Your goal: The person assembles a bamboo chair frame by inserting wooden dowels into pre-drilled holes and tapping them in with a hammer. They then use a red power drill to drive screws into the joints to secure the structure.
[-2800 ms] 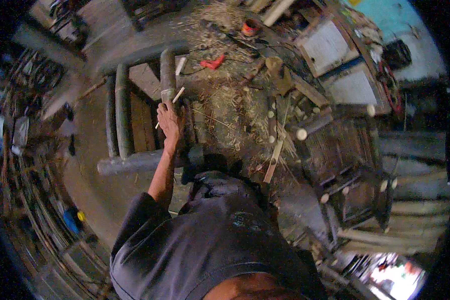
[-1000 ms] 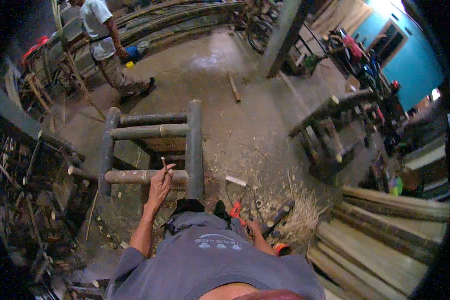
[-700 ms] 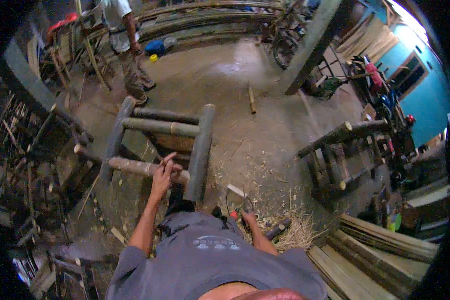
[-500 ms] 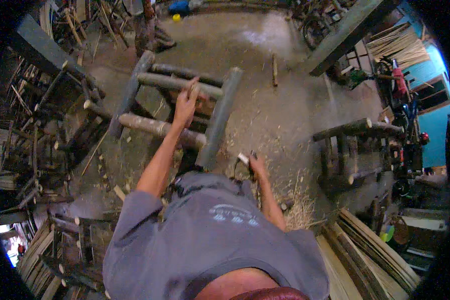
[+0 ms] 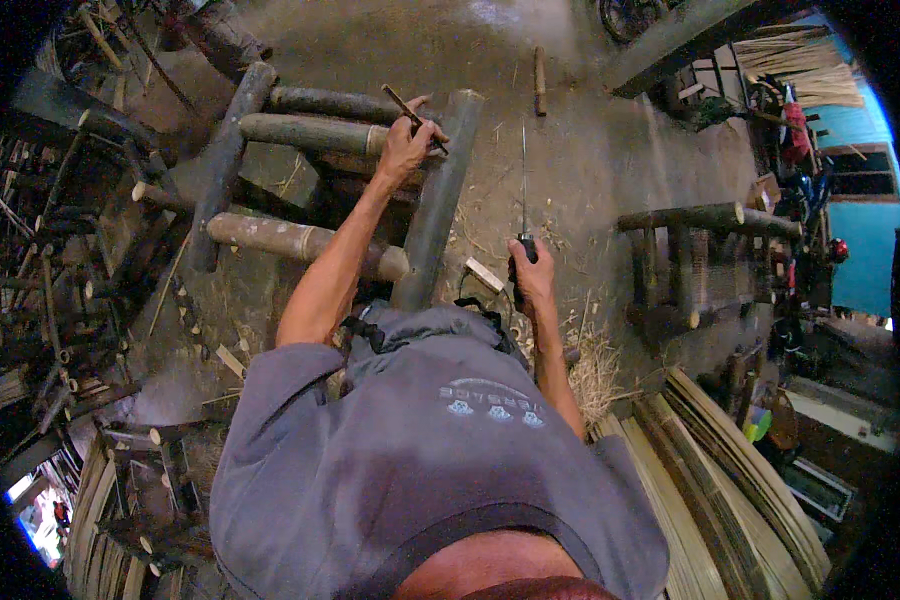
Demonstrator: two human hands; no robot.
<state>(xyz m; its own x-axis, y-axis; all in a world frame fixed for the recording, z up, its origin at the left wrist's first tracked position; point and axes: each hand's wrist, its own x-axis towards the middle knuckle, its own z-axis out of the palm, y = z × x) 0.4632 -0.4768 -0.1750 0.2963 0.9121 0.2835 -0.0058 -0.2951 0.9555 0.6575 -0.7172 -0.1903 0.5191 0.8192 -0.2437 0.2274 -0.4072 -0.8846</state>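
Note:
A frame of thick bamboo poles (image 5: 300, 237) stands in front of me, its side poles dark and its crossbars paler. My left hand (image 5: 406, 150) is over the right end of the upper crossbar, beside the dark right-hand pole (image 5: 440, 195). Its fingers are closed on a thin dark stick (image 5: 402, 103), which slants across them. To the right of the frame, my right hand (image 5: 533, 272) grips the black handle of a tool with a long thin blade (image 5: 525, 180). The blade points away from me and appears almost edge-on, so its exact kind is unclear.
Shavings litter the floor, with a pale wood piece (image 5: 485, 275) near my lap. A loose bamboo stick (image 5: 540, 82) lies farther off. Another bamboo frame (image 5: 685, 215) stands right; several more crowd the left. Split bamboo strips (image 5: 740, 480) are stacked at lower right.
My right hand has come up and forward from beside my lap, bringing the long-bladed tool into plain sight. My left hand has shifted right along the crossbar, and the stick now shows clearly.

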